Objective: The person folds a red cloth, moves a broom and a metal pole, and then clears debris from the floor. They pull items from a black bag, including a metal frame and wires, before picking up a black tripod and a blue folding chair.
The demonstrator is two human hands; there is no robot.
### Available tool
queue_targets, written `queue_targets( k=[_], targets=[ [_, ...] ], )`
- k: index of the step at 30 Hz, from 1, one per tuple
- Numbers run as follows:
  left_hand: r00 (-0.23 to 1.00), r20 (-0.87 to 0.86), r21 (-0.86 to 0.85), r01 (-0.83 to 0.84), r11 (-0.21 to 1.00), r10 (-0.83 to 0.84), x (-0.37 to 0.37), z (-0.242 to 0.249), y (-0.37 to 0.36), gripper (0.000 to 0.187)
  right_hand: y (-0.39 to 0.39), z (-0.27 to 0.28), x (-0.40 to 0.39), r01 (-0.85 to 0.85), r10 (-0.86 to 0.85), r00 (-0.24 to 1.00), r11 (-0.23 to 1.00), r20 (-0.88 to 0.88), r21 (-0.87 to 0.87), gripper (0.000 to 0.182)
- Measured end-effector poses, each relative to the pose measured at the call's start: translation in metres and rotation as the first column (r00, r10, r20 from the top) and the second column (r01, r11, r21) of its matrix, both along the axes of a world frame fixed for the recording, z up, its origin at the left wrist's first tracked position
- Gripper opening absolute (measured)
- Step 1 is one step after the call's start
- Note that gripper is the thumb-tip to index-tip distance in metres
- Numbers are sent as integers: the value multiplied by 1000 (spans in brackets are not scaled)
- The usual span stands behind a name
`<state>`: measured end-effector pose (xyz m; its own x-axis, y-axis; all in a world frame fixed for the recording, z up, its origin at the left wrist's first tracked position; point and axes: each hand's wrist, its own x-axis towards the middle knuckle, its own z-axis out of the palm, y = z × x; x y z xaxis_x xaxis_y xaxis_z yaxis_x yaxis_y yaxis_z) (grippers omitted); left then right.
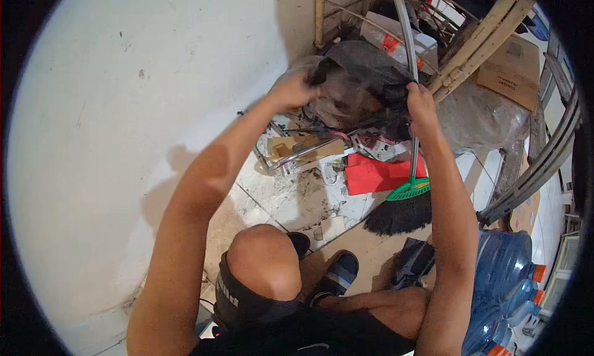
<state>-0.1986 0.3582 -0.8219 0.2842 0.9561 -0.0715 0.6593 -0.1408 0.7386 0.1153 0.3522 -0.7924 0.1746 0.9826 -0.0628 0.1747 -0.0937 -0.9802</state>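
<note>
My left hand (pixel 293 92) is at the left edge of a dark, thin plastic bag (pixel 356 77); it is blurred, and its fingers are smeared by motion. My right hand (pixel 422 107) is closed on the bag's right edge, close to the metal handle of a broom (pixel 408 198) with a green head and black bristles. The bag is stretched between both hands above the littered floor. Below it lie a red piece (pixel 377 174), a cardboard piece (pixel 303 148) and a metal tube frame (pixel 297 155).
A white wall (pixel 136 96) rises on the left. Metal rack legs (pixel 482 40) and a cardboard box (pixel 510 68) stand at the upper right. Large blue water bottles (pixel 504 263) are at the lower right. Dirt and scraps cover the tiles (pixel 297 201).
</note>
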Motion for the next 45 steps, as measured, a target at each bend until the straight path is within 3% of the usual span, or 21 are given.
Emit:
queue_targets(
  k=[1, 2, 4, 5, 6, 9, 10, 12, 15, 18, 21, 24, 26, 27, 30, 32, 34, 38, 41, 42, 45],
  targets=[
    [964, -267, -111, -26, 994, -5, 0, -20, -6, 82, 0, -1, -1, 14, -15, 998, 1000, -69, -13, 29],
    [965, -242, -62, -115, 991, 97, 2, -61, -8, 92, -1, -1, -3, 28, -31, 990, 999, -136, -28, 29],
    [923, -237, 67, -295, 953, 302, 24, -102, -7, 95, -18, 30, -11, 14, -35, 974, 995, -222, -95, 30],
    [888, -223, 128, -384, 915, 403, 35, -111, -7, 97, -27, 47, -16, 3, -36, 964, 992, -262, -128, 30],
    [866, -275, 73, -414, 907, 417, 43, -97, -9, 102, -33, 60, -18, 35, -66, 964, 992, -258, -124, 30],
    [785, 8, -107, -615, 781, 620, 53, -115, 14, 79, -41, 81, -18, 106, -129, 968, 988, -213, -116, 29],
    [790, 210, -254, -525, 812, 576, 51, -123, 21, 68, -41, 83, -17, 111, -132, 975, 986, -177, -124, 28],
    [646, 580, -459, -244, 854, 496, 36, -134, 32, 49, -48, 90, -15, 125, -147, 973, 984, -179, -127, 27],
    [773, 211, -410, -487, 772, 599, 25, -124, 46, 25, -53, 102, -15, 139, -160, 950, 986, -267, -97, 25],
    [895, 154, -222, -381, 898, 418, 7, -115, 57, 21, -38, 104, 2, 152, -167, 937, 986, -307, -73, 24],
    [893, 228, -307, -312, 899, 388, 13, -20, 29, 31, -30, 120, 18, 153, -160, 922, 987, -353, -47, 24],
    [910, 228, -158, -316, 935, 346, -1, 15, 30, 31, -28, 132, 24, 177, -166, 882, 984, -440, -16, 24],
    [951, 122, -180, -261, 948, 285, -10, 50, 35, 25, -23, 129, 33, 204, -197, 862, 978, -468, -35, 24],
    [965, 67, -198, -237, 951, 254, -12, 69, 34, 23, -22, 125, 36, 205, -207, 872, 977, -443, -54, 24],
    [973, 115, -107, -189, 976, 201, -2, 130, 15, 23, -21, 108, 43, 205, -229, 909, 973, -347, -104, 24],
    [988, 30, -56, -148, 987, 150, 2, 155, 12, 23, -18, 96, 50, 208, -232, 939, 971, -254, -121, 24],
    [992, 21, -54, -123, 991, 124, 7, 168, 10, 24, -21, 80, 44, 171, -165, 983, 981, 79, -90, 29],
    [957, 214, -107, -179, 978, 198, 21, 184, -4, 24, -11, 38, 64, 80, -142, 783, 988, 606, 129, 35],
    [953, 270, -114, -110, 987, 137, 47, 216, -37, 25, -25, 57, 64, -26, -63, 624, 995, 779, 101, 33],
    [951, 294, -106, -72, 992, 100, 56, 222, -48, 25, -33, 58, 61, -19, -121, 521, 988, 845, 154, 32],
    [919, 394, -17, 0, 1000, 6, 82, 245, -90, 25, -60, 71, 73, -146, -134, 481, 962, 867, 230, 31]
  ],
)
